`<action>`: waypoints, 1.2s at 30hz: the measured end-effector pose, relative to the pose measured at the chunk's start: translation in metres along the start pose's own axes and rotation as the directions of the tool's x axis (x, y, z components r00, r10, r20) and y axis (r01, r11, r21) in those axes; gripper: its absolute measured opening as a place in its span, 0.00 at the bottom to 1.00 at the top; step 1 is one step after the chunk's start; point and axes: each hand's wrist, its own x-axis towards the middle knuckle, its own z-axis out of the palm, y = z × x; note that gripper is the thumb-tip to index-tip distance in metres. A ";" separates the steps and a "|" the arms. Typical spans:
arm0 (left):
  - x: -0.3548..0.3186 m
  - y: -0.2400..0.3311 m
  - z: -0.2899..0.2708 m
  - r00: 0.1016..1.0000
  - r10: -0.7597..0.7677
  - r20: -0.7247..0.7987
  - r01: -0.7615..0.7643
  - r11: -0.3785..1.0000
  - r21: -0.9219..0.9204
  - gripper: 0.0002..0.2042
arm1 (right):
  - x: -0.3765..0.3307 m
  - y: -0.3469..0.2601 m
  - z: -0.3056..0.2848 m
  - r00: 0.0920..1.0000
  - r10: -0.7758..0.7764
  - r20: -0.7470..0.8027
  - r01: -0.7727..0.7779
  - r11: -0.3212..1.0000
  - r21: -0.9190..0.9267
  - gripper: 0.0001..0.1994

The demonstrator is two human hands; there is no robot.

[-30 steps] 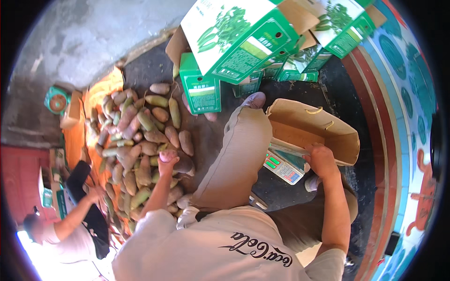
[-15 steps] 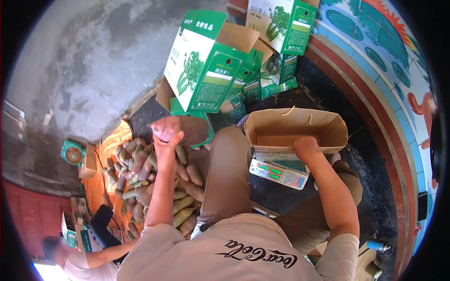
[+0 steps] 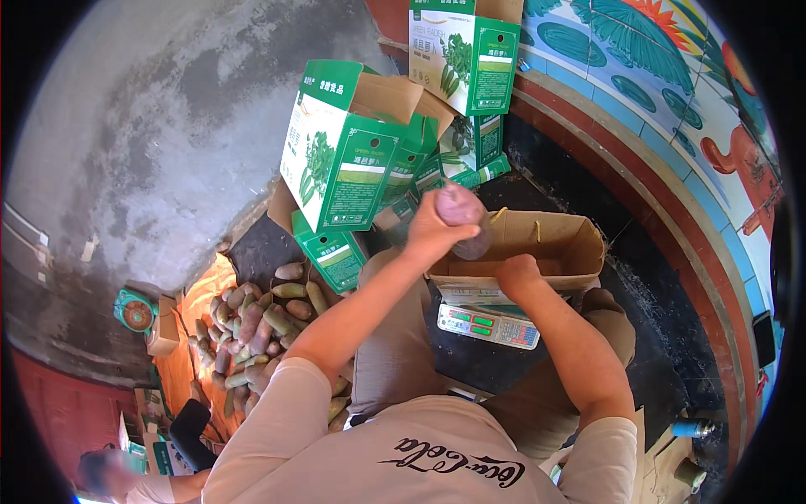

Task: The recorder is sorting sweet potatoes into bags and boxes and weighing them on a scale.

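Observation:
My left hand (image 3: 432, 227) is closed round a purplish-red radish (image 3: 462, 210), held over the left end of an open brown cardboard box (image 3: 554, 235). The box has yellow cord handles and sits on an electronic scale (image 3: 487, 325) with green lit displays. At the box's near rim, my right hand (image 3: 518, 273) is closed on the wall, its fingertips hidden inside. To my left lies a heap of green and purplish radishes (image 3: 252, 323), partly on an orange sheet.
Green-and-white cartons (image 3: 353, 160) stand stacked ahead, another carton (image 3: 462, 63) behind them. A green round fan (image 3: 134, 311) is at the left. A co-worker (image 3: 126, 479) sits at the lower left. A blue canister (image 3: 690, 428) stands at the lower right, near the tiled wall.
My left hand has carried the radish rightward from beside the heap to above the box. My right hand stays at the box rim. The view has shifted slightly.

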 end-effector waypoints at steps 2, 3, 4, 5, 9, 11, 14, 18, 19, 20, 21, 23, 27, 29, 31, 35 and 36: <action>0.000 0.002 0.024 0.998 -0.051 0.045 0.046 0.995 0.088 0.39 | 0.003 0.002 0.007 0.997 -0.025 -0.067 0.027 0.999 0.025 0.09; 0.004 -0.009 0.035 0.992 -0.098 0.083 0.084 0.983 0.166 0.41 | 0.006 0.001 0.008 0.997 -0.025 -0.068 0.026 0.999 0.023 0.09; 0.006 -0.017 0.044 0.982 -0.149 0.118 0.117 0.963 0.243 0.42 | 0.007 0.000 0.009 0.997 -0.029 -0.074 0.031 0.999 0.026 0.09; 0.008 -0.026 0.054 0.982 -0.148 0.118 0.116 0.964 0.239 0.42 | 0.008 0.000 0.009 0.996 -0.032 -0.079 0.034 0.999 0.029 0.09; 0.008 -0.040 0.083 0.942 -0.277 0.191 0.159 0.866 0.474 0.42 | 0.007 -0.001 0.011 0.997 -0.017 -0.069 0.019 0.999 0.031 0.09; 0.009 -0.056 0.092 0.886 -0.403 0.229 0.198 0.776 0.600 0.36 | 0.008 -0.003 0.010 0.993 -0.004 -0.118 0.017 0.994 0.106 0.09; 0.011 -0.076 0.096 0.824 -0.384 0.417 0.005 0.740 0.673 0.30 | 0.008 -0.004 0.024 0.975 -0.007 -0.224 0.025 0.997 0.076 0.09; 0.013 -0.078 0.104 0.791 -0.427 0.438 0.051 0.759 0.649 0.25 | -0.003 -0.002 0.015 0.964 -0.012 -0.264 0.018 1.000 0.020 0.09; 0.011 -0.075 0.107 0.765 -0.445 0.466 0.023 0.741 0.671 0.25 | -0.001 0.000 0.017 0.969 -0.017 -0.247 0.020 1.000 0.009 0.09; 0.010 -0.073 0.109 0.737 -0.463 0.492 -0.006 0.724 0.690 0.25 | 0.002 0.002 0.020 0.979 -0.035 -0.203 0.042 0.999 0.033 0.09; 0.010 -0.076 0.108 0.742 -0.469 0.480 0.010 0.723 0.691 0.25 | 0.002 0.002 0.018 0.982 -0.064 -0.178 0.076 0.995 0.061 0.09; 0.008 -0.081 0.107 0.767 -0.410 0.493 -0.005 0.765 0.644 0.29 | 0.004 0.000 0.013 0.991 -0.074 -0.110 0.082 0.994 0.066 0.09; 0.003 -0.076 0.103 0.806 -0.366 0.464 -0.013 0.774 0.633 0.33 | 0.003 0.001 0.013 0.988 -0.072 -0.138 0.080 0.995 0.054 0.08; 0.002 -0.053 0.099 0.869 -0.327 0.372 0.048 0.803 0.593 0.32 | 0.003 0.001 0.018 0.993 -0.038 -0.111 0.043 0.998 0.040 0.08; 0.000 -0.036 0.088 0.895 -0.267 0.357 0.039 0.844 0.534 0.31 | 0.005 0.000 0.016 0.995 -0.020 -0.098 0.022 1.000 0.016 0.08; -0.014 -0.008 0.060 0.950 0.035 0.311 -0.105 0.972 0.210 0.26 | 0.003 -0.003 0.014 0.990 -0.018 -0.139 0.020 1.000 0.008 0.08; -0.019 0.003 0.048 0.953 0.031 0.301 -0.097 0.973 0.210 0.26 | 0.003 -0.004 0.014 0.985 0.015 -0.172 -0.013 1.000 0.010 0.08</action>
